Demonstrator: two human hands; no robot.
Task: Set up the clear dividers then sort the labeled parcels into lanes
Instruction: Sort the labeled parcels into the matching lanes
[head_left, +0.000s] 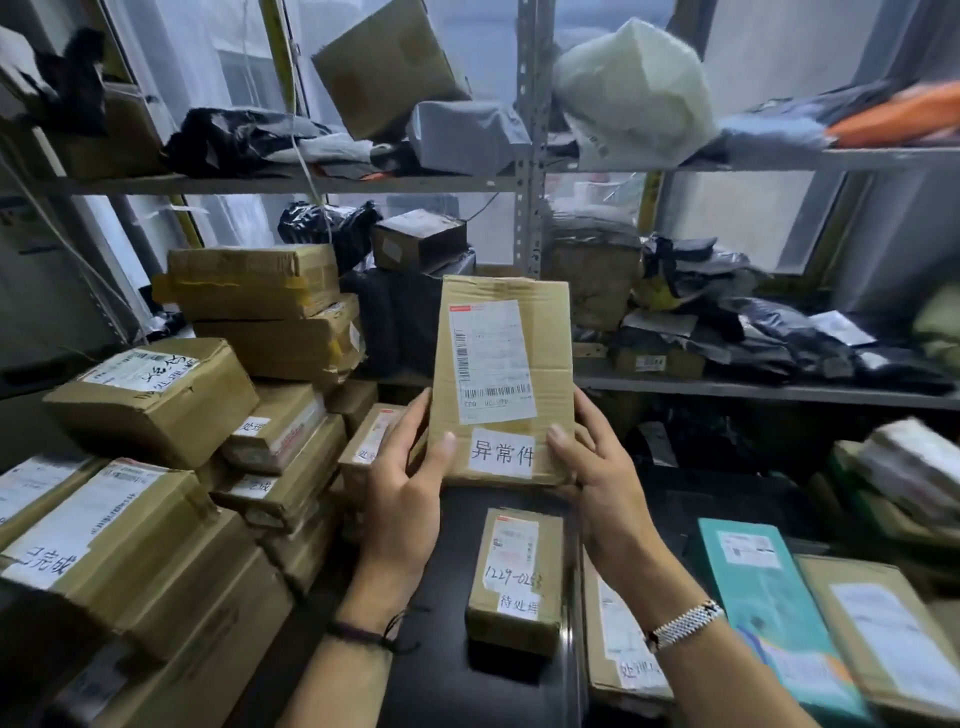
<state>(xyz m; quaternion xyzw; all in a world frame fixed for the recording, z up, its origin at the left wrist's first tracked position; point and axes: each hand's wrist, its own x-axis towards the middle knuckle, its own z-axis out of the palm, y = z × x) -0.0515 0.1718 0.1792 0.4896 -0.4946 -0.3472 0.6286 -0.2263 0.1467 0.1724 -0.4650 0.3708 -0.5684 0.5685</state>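
Both hands hold one flat, rectangular cardboard parcel (506, 379) upright. The left hand (402, 483) curls round its lower left edge with the thumb on the front, and the right hand (592, 467) grips the lower right edge likewise. A glossy shipping label and a handwritten paper slip cover its matte brown face. Directly below the parcel a smaller, blocky cardboard box (517, 582) lies on the dark, smooth tabletop (447, 675). Left of the parcel rise creased, taped cartons (150, 402) — to its lower right lies a slick teal mailer (769, 613), and behind it stands grey metal shelving (530, 130).
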